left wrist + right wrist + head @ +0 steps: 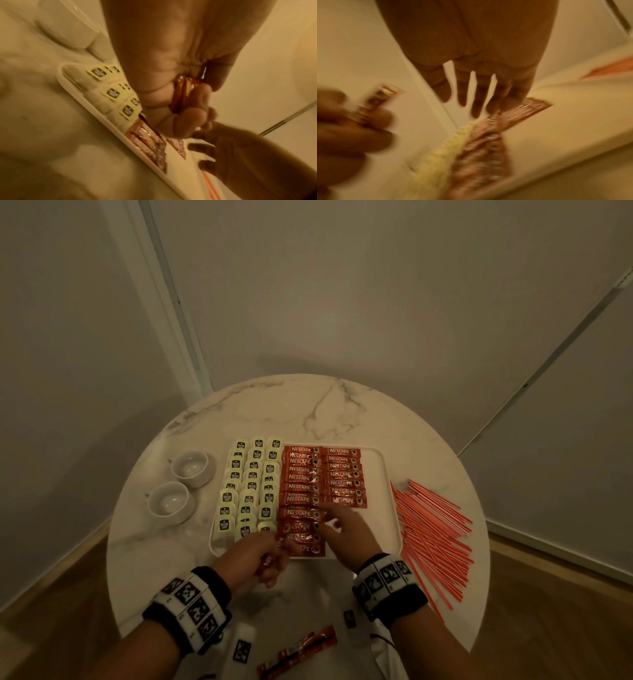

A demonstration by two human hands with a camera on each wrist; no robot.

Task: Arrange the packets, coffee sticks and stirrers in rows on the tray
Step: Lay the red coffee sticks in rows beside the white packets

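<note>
Table: a round white marble top (274, 405) with grey veins, standing in a corner between pale walls, wooden floor below.
Tray: a white rectangular tray (385, 470) with rounded corners, near the middle of the table.
Packets: pale yellow-green packets (251, 484) with black labels fill the tray's left part in three overlapping columns.
Coffee sticks: red Nescafe sticks (301, 477) lie crosswise in two columns right of the packets; the left column runs down to the tray's near edge, the right column (342, 474) stops about halfway down.
Stirrers: a loose heap of red-and-white stirrers (431, 529) lies on the table just right of the tray, off it.
Left hand: the left hand (253, 559) is at the tray's near edge, fingers curled around a few red coffee sticks (180, 94); how many is hard to tell in the blur.
Right hand: the right hand (346, 529) is over the tray's right-hand part, below the shorter column, fingers spread and nearly straight, tips at or touching the nearest stick there.
Cups: two white cups (178, 484) stand on the table left of the tray, one behind the other.
Near edge: a few more red sticks (298, 648) lie at the table's front edge, between the forearms.
Wrists: both carry black bands with black-and-white marker squares (191, 604).
</note>
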